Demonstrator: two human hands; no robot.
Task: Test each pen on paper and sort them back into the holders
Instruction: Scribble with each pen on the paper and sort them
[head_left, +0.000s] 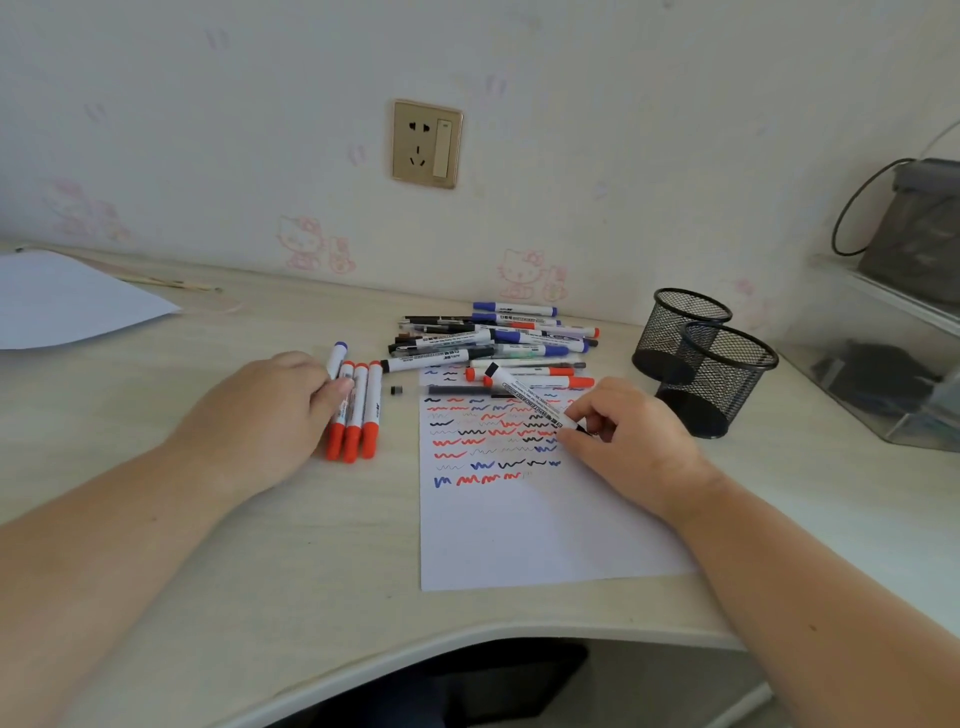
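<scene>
2 black mesh pen holders side by side, contents not visible, right hand pinching black whiteboard marker on scribbled paper, left hand fingers resting relaxed on 3 red markers

A gold wall socket is sitting on the cartoon-cat wallpaper; a blank white sheet is lying at the surface's far left, and a clear plastic box is standing at the right edge
</scene>
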